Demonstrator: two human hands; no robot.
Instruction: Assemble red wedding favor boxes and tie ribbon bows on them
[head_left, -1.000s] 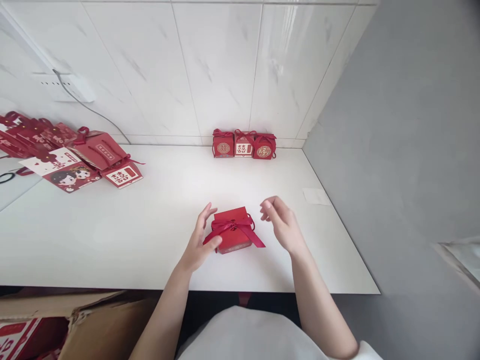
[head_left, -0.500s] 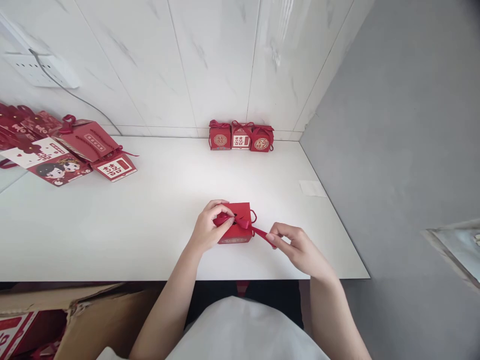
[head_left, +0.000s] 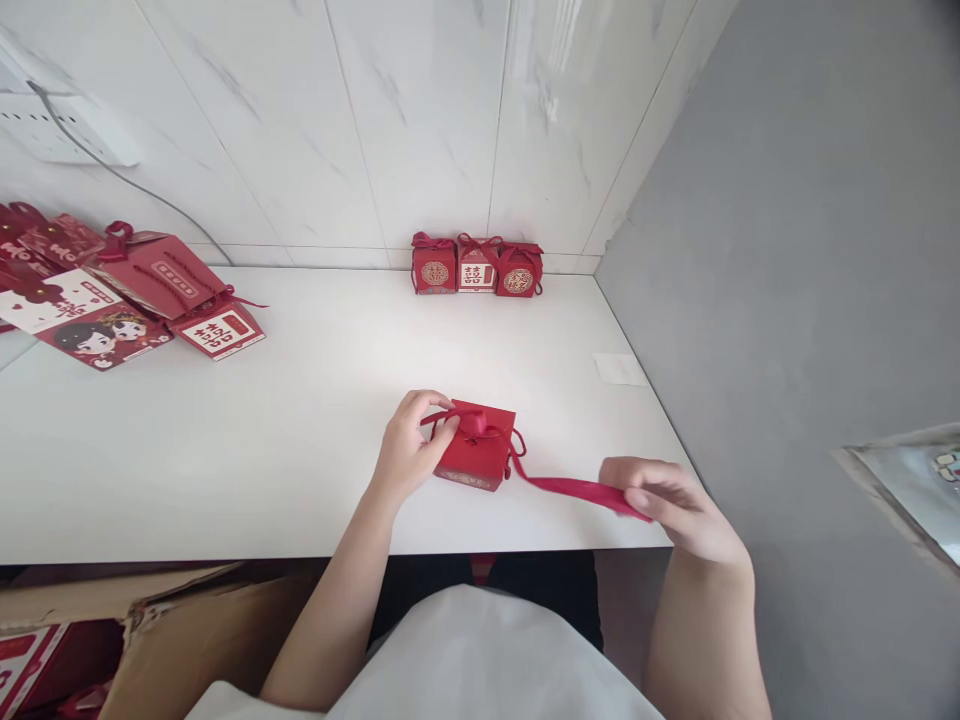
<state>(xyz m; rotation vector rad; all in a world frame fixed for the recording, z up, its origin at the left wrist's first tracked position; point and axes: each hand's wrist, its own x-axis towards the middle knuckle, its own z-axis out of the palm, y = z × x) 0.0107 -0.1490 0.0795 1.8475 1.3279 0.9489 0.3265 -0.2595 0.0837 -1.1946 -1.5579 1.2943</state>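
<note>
A small red gift box (head_left: 474,462) with gold print on its front side sits on the white table, and a red ribbon (head_left: 577,489) is looped and knotted over its top. My left hand (head_left: 409,445) is closed around the box's left end, thumb at the top and fingers behind. A ribbon strand passes between that thumb and the fingers. Well to the right, my right hand (head_left: 679,505) pinches the ribbon's long tail, which stretches from the knot with a slight sag. A thin red cord handle shows at the box's right side.
Three finished red boxes with bows (head_left: 477,268) stand against the tiled wall. At the left lies a pile of red gift boxes (head_left: 165,280). A white paper patch (head_left: 620,369) is on the table's right. An open cardboard carton (head_left: 202,640) stands below the front edge.
My right hand has moved right, drawing out a longer ribbon tail. The bow's loop has become smaller, and the box has turned slightly. My left hand stays at the box's left end.
</note>
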